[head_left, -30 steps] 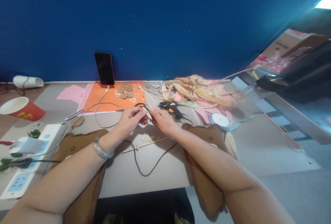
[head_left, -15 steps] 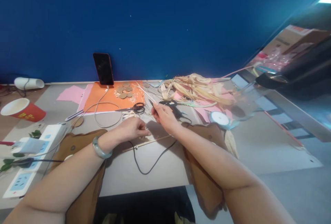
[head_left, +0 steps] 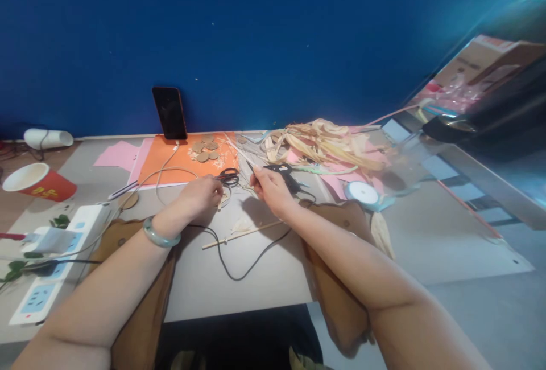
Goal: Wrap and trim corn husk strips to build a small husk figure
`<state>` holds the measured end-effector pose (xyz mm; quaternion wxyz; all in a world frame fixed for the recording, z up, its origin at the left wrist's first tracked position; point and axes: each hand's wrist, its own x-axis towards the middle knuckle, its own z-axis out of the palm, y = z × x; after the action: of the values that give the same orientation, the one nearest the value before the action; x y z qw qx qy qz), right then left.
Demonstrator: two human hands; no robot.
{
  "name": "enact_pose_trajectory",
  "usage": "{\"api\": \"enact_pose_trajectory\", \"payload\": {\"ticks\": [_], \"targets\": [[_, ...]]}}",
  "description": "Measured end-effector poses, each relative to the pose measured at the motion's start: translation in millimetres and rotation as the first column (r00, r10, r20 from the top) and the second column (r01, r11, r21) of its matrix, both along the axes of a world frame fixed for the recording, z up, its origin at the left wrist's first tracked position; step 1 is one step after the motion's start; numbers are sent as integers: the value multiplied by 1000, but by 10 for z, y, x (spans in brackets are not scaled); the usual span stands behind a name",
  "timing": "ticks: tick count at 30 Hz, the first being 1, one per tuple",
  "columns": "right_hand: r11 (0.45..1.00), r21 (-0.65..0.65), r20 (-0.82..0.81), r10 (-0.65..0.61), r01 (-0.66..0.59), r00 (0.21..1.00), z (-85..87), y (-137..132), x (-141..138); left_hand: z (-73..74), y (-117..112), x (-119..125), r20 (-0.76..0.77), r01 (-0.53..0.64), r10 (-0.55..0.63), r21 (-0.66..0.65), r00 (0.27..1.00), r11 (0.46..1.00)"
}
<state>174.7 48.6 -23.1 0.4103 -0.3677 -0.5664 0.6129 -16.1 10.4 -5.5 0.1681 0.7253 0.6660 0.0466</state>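
Observation:
My left hand [head_left: 200, 194], with a green bangle on its wrist, rests curled on the grey table [head_left: 213, 279] just left of black-handled scissors [head_left: 229, 176]; what its fingers hold is hidden. My right hand [head_left: 269, 188] is closed in a pinch on a thin pale straw strip [head_left: 241, 156] that runs up and left over the orange paper's edge. A black glue gun [head_left: 286, 175] lies right behind this hand. A thin wooden stick [head_left: 241, 234] and a black cable [head_left: 239, 262] lie on the table below both hands.
An orange sheet [head_left: 170, 162] with several brown discs [head_left: 205, 151], a phone [head_left: 169, 112] propped on the blue wall, pink paper, a straw pile [head_left: 324, 142], a ribbon spool [head_left: 362, 193], power strips [head_left: 55, 256] and a red cup [head_left: 38, 182] at left.
My hands parted. The left dropped toward the table, then moved up-left beside the scissors. The right hand rose slightly and keeps pinching the straw strip.

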Motion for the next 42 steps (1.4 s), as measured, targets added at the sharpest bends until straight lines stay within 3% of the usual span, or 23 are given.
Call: {"api": "enact_pose_trajectory", "payload": {"ticks": [5, 11, 16, 19, 21, 23, 25, 28, 37, 42], "targets": [[1000, -5, 3, 1, -1, 1000, -14, 2, -2, -130, 29, 49, -124, 54, -53, 6, 991, 999], [1000, -25, 20, 6, -5, 1000, 11, -11, -1, -236, 80, 12, -107, 2, -3, -5, 994, 1000], [999, -35, 13, 10, -10, 1000, 34, -28, -2, -226, 96, -8, -38, -73, 73, 13, 997, 997], [998, -43, 31, 48, -46, 998, 21, -27, 3, -135, 78, -14, 128, -122, 116, 38, 985, 992], [998, -18, 89, 63, -62, 994, 12, -22, 11, -55, 62, -16, 384, -141, 129, 3, 914, 990], [997, 57, 194, 43, -55, 980, 11, -16, 22, 13, 49, -8, 643, -152, 170, -83, 746, 985], [990, 129, 296, 23, -64, 955, 14, -10, 31, 51, 39, 14, 772, -161, 221, -155, 597, 975], [983, 146, 355, 50, -108, 933, 19, -8, 38, 63, 23, 67, 832, -144, 261, -219, 490, 965], [968, 203, 378, 65, -151, 924, 52, -31, 41, 59, -29, 194, 874, -99, 253, -233, 415, 967], [965, 231, 259, 61, -123, 964, 74, -51, 44, 6, -31, 196, 872, -26, 256, -270, 417, 963]]}}
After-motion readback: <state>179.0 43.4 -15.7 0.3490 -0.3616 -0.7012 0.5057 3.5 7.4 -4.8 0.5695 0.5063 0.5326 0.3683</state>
